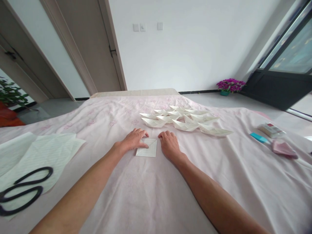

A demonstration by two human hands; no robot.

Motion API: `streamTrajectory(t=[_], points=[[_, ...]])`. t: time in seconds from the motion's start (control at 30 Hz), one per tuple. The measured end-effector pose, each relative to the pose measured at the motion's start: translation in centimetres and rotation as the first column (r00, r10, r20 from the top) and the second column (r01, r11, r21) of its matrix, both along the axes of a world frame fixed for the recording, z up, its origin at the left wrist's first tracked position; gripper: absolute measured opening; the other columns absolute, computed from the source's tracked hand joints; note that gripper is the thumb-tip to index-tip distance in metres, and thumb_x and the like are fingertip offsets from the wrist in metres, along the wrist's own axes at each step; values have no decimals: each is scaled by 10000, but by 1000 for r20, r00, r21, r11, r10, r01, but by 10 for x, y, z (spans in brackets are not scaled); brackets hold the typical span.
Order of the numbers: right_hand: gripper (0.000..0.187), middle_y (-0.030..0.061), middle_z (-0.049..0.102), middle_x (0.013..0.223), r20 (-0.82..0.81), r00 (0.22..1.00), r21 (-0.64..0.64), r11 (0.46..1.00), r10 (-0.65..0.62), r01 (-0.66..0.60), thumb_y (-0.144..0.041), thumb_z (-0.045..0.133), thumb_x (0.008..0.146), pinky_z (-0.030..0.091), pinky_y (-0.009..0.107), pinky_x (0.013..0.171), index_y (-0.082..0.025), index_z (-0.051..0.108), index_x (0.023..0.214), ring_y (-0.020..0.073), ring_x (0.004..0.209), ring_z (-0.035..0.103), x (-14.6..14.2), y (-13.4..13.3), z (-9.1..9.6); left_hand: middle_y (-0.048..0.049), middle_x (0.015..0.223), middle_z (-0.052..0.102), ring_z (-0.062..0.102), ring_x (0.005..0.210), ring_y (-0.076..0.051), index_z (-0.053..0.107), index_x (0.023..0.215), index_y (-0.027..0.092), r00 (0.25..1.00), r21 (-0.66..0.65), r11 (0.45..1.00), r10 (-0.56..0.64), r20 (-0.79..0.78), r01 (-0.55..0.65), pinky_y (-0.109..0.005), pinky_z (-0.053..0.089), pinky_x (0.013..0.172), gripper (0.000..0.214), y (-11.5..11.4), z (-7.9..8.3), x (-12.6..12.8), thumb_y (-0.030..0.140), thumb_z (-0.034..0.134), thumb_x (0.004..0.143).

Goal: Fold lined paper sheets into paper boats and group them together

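A small folded white paper (148, 149) lies flat on the pink cloth between my hands. My left hand (133, 139) rests palm down on the paper's left part, fingers stretched over its top left corner. My right hand (169, 144) lies flat on the cloth just right of the paper, fingers extended and touching its right edge. Neither hand grips anything. Beyond my hands sits a cluster of several folded white paper boats (185, 121).
Black scissors (21, 190) lie on loose paper sheets (36, 152) at the left. At the right are a teal object (258, 138), a small box (271, 130) and a pink thing (284, 149). Doors stand far left, a flower pot (229, 86) by the window.
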State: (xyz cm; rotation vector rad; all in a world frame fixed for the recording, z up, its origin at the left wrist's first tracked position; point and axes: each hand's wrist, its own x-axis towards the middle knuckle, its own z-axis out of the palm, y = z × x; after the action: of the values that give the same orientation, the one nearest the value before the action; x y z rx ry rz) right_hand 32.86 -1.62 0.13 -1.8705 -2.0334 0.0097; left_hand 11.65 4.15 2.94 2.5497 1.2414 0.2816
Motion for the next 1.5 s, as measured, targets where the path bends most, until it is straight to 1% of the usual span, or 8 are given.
streamTrajectory(t=[0.3, 0.53, 0.67, 0.77, 0.9, 1.07, 1.23, 1.5], points=[[308, 70, 642, 1078, -357, 920, 48, 987, 159, -152, -351, 383, 1006, 386, 308, 887, -210, 614, 1153, 187, 974, 550, 8, -2, 7, 37, 694, 558, 516, 662, -145, 562, 744, 189, 936, -129, 968, 244, 256, -217, -238, 368, 598, 284, -10, -21, -25, 463, 635, 762], [653, 48, 620, 1079, -710, 639, 80, 936, 295, -342, -486, 727, 757, 476, 329, 820, -222, 495, 1307, 180, 896, 587, -10, -6, -3, 30, 725, 605, 545, 649, -119, 561, 836, 176, 458, -321, 902, 424, 781, -288, -212, 422, 605, 307, -39, -31, -13, 439, 697, 755], [804, 14, 632, 959, -879, 413, 117, 946, 240, -301, -375, 796, 664, 488, 289, 698, -198, 406, 1344, 141, 737, 586, -21, -3, -4, 32, 726, 607, 536, 632, -105, 567, 859, 176, 330, -326, 903, 410, 851, -280, -202, 425, 602, 288, -53, -30, 2, 412, 708, 770], [658, -15, 635, 850, -884, 402, 108, 941, 238, -320, -308, 773, 670, 442, 247, 618, -184, 505, 1258, 124, 667, 554, -23, -4, -2, 26, 743, 621, 562, 652, -110, 560, 872, 183, 278, -330, 907, 398, 874, -262, -205, 440, 610, 285, -56, -32, 7, 407, 710, 777], [52, -25, 580, 682, -681, 671, 134, 951, 293, -280, -224, 671, 766, 378, 240, 610, -176, 661, 782, 122, 643, 514, -21, -8, 1, 11, 774, 655, 611, 685, -137, 564, 894, 190, 342, -304, 909, 392, 854, -283, -239, 486, 645, 289, -57, -33, 8, 384, 731, 760], [181, 29, 621, 800, -152, 909, 392, 868, 388, -305, -159, 558, 883, 335, 294, 704, -230, 716, 936, 172, 779, 511, -14, -12, 9, -46, 1013, 695, 639, 959, -208, 619, 1039, 217, 634, 222, 852, 156, 758, -475, -356, 490, 900, 261, -58, -26, -2, 299, 704, 807], [272, 68, 616, 841, 192, 926, 268, 890, 326, -369, -237, 442, 989, 290, 330, 721, -255, 714, 993, 203, 831, 477, -9, -13, 19, -36, 1049, 716, 609, 999, -210, 676, 1050, 250, 922, 535, 821, -28, 386, -199, -361, 458, 930, 277, -62, -21, -10, 96, 520, 881], [213, 65, 615, 915, 183, 884, 10, 899, 430, -439, -230, 501, 964, 339, 311, 743, -237, 712, 993, 198, 881, 497, -7, -16, 16, -44, 903, 707, 602, 871, -204, 698, 942, 210, 994, 419, 905, 31, 105, -72, -326, 465, 801, 179, -65, -27, -8, 145, 533, 916]])
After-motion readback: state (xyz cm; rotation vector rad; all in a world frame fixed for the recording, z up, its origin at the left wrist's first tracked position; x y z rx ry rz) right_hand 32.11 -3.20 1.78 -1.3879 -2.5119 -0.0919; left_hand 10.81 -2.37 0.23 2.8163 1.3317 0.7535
